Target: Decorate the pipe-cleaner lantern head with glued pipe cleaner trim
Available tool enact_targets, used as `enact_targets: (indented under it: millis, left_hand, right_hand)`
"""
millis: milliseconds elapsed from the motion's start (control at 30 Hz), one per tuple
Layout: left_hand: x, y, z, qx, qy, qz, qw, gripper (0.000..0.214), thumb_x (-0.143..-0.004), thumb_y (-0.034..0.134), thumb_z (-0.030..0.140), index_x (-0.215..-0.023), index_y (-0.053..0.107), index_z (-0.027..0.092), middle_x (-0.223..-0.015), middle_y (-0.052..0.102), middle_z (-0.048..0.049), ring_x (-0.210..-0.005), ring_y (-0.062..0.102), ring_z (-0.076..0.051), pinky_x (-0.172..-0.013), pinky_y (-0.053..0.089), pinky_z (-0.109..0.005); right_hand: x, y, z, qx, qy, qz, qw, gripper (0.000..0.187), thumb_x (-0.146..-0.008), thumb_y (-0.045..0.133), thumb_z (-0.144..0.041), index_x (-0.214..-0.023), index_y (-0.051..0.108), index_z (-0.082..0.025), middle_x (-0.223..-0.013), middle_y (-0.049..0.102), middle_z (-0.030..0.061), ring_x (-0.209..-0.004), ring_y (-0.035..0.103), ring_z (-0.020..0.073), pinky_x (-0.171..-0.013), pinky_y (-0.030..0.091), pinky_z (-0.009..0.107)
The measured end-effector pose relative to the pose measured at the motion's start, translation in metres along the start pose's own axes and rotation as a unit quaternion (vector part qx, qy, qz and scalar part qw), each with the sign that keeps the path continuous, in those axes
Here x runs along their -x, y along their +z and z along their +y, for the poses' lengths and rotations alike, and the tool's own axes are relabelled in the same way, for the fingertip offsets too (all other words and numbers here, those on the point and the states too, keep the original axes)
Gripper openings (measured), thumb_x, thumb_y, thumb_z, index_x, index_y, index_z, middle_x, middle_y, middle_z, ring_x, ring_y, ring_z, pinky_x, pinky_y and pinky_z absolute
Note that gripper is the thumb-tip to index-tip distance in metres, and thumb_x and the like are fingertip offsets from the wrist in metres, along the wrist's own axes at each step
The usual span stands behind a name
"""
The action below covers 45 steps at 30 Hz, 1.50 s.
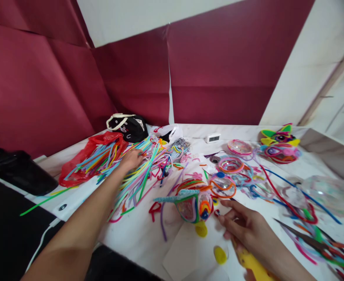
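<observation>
My left hand [132, 159] reaches far out onto a heap of coloured pipe cleaners [133, 187], its fingertips blurred among the stems. Whether they grip any stem I cannot tell. My right hand [245, 224] is closed, thumb and forefinger together around a small thing with a dark end that I cannot make out. Just left of those fingers sits a rounded clear piece [186, 208] trimmed with green, orange, red and light-blue pipe cleaners. Beneath my right hand shows a yellow object [252, 263], partly covered.
A red plastic bag [72, 171] of pipe cleaners lies left, near a black bottle [22, 169] and a black pouch [133, 128]. Trimmed clear rounds [232, 165], decorated pieces [281, 152] and scissors [306, 238] lie right. Yellow discs [220, 255] lie in front.
</observation>
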State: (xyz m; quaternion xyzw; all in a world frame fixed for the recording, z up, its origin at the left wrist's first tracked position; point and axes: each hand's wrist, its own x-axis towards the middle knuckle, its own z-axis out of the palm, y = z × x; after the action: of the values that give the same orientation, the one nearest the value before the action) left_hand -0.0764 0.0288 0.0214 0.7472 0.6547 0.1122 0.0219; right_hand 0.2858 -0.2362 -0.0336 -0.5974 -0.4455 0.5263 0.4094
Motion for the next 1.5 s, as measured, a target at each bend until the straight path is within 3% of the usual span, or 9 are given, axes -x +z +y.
enact_targets:
  millis: [167, 333, 433, 567, 800, 1067, 1200, 1367, 1500]
  left_hand:
    - [-0.024, 0.029, -0.008, -0.030, -0.031, -0.082, 0.996, 0.032, -0.094, 0.065, 0.039, -0.115, 0.065, 0.015, -0.117, 0.067, -0.0092, -0.107, 0.065, -0.023, -0.095, 0.054, -0.046]
    - [-0.032, 0.033, -0.015, 0.011, -0.072, -0.090, 0.993, 0.030, -0.094, 0.065, 0.036, -0.117, 0.065, 0.017, -0.118, 0.066, -0.0085, -0.106, 0.066, -0.023, -0.089, 0.057, -0.042]
    - [-0.034, 0.025, -0.020, 0.074, -0.092, -0.071, 0.990, 0.028, -0.095, 0.064, 0.038, -0.110, 0.066, 0.015, -0.107, 0.069, -0.0065, -0.094, 0.068, -0.020, -0.081, 0.058, -0.037]
    - [-0.033, 0.013, -0.026, 0.196, -0.096, -0.018, 0.976, 0.028, -0.091, 0.068, 0.038, -0.101, 0.069, 0.013, -0.083, 0.070, -0.0026, -0.070, 0.065, -0.014, -0.066, 0.056, -0.030]
    - [-0.031, -0.003, -0.025, 0.367, -0.051, 0.068, 0.926, 0.050, -0.047, 0.088, 0.030, -0.093, 0.075, 0.016, -0.066, 0.070, -0.0002, -0.060, 0.064, -0.017, -0.057, 0.049, -0.026]
    - [-0.032, -0.001, -0.030, 0.435, -0.035, 0.105, 0.894, 0.048, -0.053, 0.084, 0.043, -0.091, 0.073, 0.016, -0.075, 0.074, -0.0053, -0.069, 0.070, -0.023, -0.067, 0.056, -0.032]
    - [-0.035, -0.001, -0.034, 0.411, -0.011, 0.102, 0.906, 0.048, -0.059, 0.078, 0.046, -0.096, 0.072, 0.017, -0.078, 0.074, -0.0062, -0.075, 0.072, -0.024, -0.071, 0.057, -0.033]
    - [-0.032, -0.010, -0.036, 0.310, 0.046, 0.028, 0.949, 0.040, -0.053, 0.078, 0.037, -0.088, 0.076, 0.019, -0.086, 0.076, -0.0071, -0.083, 0.071, -0.027, -0.073, 0.056, -0.034]
    - [-0.026, -0.017, -0.041, 0.215, 0.064, 0.039, 0.974, 0.029, -0.054, 0.074, 0.031, -0.081, 0.075, 0.021, -0.094, 0.075, -0.0065, -0.088, 0.069, -0.027, -0.083, 0.053, -0.035]
  right_hand:
    - [0.004, 0.009, -0.003, -0.014, -0.022, 0.042, 0.999, 0.062, -0.073, 0.072, -0.056, -0.118, 0.062, -0.014, -0.066, 0.062, -0.0018, -0.051, 0.061, 0.0153, -0.034, 0.043, 0.022]
    - [0.001, 0.004, -0.004, 0.004, -0.019, 0.027, 0.999, 0.064, -0.074, 0.071, -0.057, -0.120, 0.062, -0.013, -0.063, 0.062, -0.0026, -0.048, 0.056, 0.0130, -0.037, 0.041, 0.022]
    - [-0.002, 0.000, -0.002, 0.016, -0.018, 0.006, 1.000, 0.065, -0.074, 0.072, -0.057, -0.120, 0.062, -0.013, -0.063, 0.063, -0.0022, -0.047, 0.054, 0.0126, -0.038, 0.041, 0.023]
    - [-0.003, 0.004, 0.004, 0.014, -0.035, 0.036, 0.999, 0.060, -0.077, 0.068, -0.057, -0.118, 0.062, -0.014, -0.061, 0.061, -0.0029, -0.049, 0.055, 0.0134, -0.037, 0.039, 0.022]
    - [-0.008, 0.004, 0.015, 0.024, -0.038, 0.026, 0.999, 0.061, -0.078, 0.065, -0.059, -0.119, 0.062, -0.015, -0.064, 0.061, -0.0027, -0.051, 0.056, 0.0139, -0.038, 0.038, 0.023]
    - [-0.009, 0.003, 0.018, 0.025, -0.045, 0.017, 0.999, 0.059, -0.079, 0.065, -0.060, -0.117, 0.063, -0.015, -0.064, 0.061, -0.0024, -0.051, 0.055, 0.0134, -0.040, 0.037, 0.023]
    - [-0.011, 0.003, 0.021, 0.025, -0.050, 0.022, 0.998, 0.058, -0.078, 0.066, -0.060, -0.116, 0.064, -0.017, -0.067, 0.061, -0.0019, -0.053, 0.056, 0.0140, -0.041, 0.038, 0.024]
    - [-0.010, 0.002, 0.023, 0.038, -0.059, 0.022, 0.997, 0.056, -0.080, 0.064, -0.061, -0.115, 0.065, -0.017, -0.068, 0.062, -0.0009, -0.054, 0.056, 0.0140, -0.044, 0.039, 0.024]
    - [-0.009, 0.001, 0.023, 0.051, -0.070, 0.015, 0.996, 0.054, -0.081, 0.064, -0.061, -0.113, 0.066, -0.018, -0.070, 0.064, 0.0005, -0.055, 0.056, 0.0139, -0.046, 0.039, 0.025]
